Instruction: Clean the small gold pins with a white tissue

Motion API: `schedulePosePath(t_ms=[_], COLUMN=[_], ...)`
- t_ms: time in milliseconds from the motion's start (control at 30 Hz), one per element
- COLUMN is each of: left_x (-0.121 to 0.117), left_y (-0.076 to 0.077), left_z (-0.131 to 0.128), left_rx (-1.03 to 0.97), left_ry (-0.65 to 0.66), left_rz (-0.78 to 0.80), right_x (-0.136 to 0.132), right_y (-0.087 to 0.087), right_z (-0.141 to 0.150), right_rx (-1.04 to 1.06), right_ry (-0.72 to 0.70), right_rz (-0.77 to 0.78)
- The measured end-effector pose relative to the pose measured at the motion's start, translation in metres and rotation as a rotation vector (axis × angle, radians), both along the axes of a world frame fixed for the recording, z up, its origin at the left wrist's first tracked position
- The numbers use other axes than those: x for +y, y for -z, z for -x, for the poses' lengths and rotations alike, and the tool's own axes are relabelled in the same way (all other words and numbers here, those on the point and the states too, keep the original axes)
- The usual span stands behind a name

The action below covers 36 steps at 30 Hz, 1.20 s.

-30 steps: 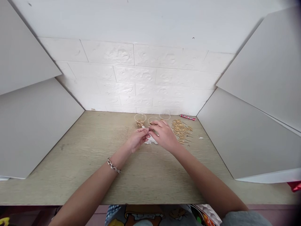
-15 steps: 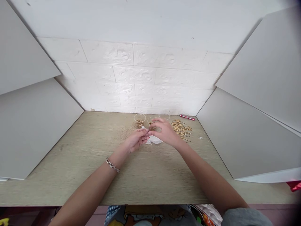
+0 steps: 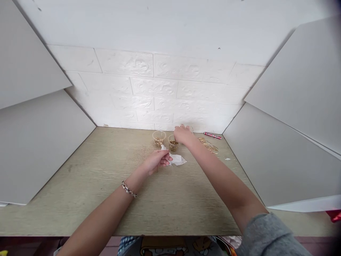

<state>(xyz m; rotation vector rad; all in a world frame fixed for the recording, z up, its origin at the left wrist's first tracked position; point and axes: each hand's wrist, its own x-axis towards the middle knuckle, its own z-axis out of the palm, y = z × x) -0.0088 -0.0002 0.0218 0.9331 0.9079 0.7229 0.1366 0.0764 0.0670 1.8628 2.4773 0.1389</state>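
Two hands work. Left hand (image 3: 156, 160) grasps white tissue (image 3: 177, 160); right hand (image 3: 183, 134) curls at a clear cup (image 3: 190, 128), grip unclear.

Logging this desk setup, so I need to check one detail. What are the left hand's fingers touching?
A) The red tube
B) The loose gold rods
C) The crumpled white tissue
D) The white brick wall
C: the fingers of the left hand meet the crumpled white tissue, while the gold rods and the red tube lie well off to the far right.
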Motion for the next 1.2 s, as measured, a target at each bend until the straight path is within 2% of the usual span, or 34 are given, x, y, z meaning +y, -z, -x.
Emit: schedulePosePath(t_ms=[167,500,600,700,800,933,1067,1200], left_x=[0.002,0.002,0.002,0.001,0.001,0.002,0.003,0.003], left_y=[0.007,0.010,0.010,0.009,0.010,0.014,0.017,0.020], left_z=[0.000,0.002,0.002,0.001,-0.001,-0.004,-0.005,-0.006], left_rx=[0.044,0.015,-0.006,-0.016,-0.034,-0.044,-0.036,-0.043], left_ry=[0.029,0.039,0.029,0.023,0.010,-0.031,-0.058,-0.048], left_rz=[0.002,-0.014,-0.010,-0.032,-0.056,-0.041,-0.037,-0.069], right_x=[-0.002,-0.015,-0.021,-0.041,-0.069,-0.095,-0.098,-0.096], right_y=[0.002,-0.014,-0.016,-0.015,-0.005,0.021,0.043,0.051], right_z=[0.005,0.001,-0.005,-0.012,-0.018,-0.022,-0.022,-0.018], right_rx=[0.001,0.033,0.069,0.195,0.397,0.610,0.615,0.584], right_ry=[0.018,-0.050,-0.077,-0.131,-0.178,-0.184,-0.175,-0.170], right_rz=[0.062,0.127,0.049,-0.120,-0.258,-0.307,-0.293,-0.269])
